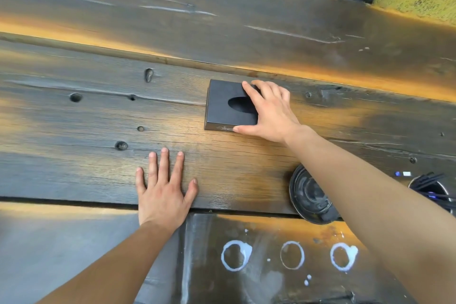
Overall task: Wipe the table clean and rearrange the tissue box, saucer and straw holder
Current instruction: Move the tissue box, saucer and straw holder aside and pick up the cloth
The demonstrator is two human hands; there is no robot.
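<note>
Head view: tissue box [223, 106], black, flat, lies mid-table [74, 131], oval slot up, long axis running away from person. Judged light, stiff, likely to slide on wood; take by opposite side walls. Right hand [267, 111] spread over its right edge, thumb on near wall, fingers on top. Left hand [164, 186] open, flat on wood nearby. Saucer [309, 196] under right forearm; white ring stains [292, 254] near edge.

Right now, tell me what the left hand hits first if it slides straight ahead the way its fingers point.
Probably nothing close: the left hand lies flat on bare table, pointing away from the person, well left of the tissue box.
</note>
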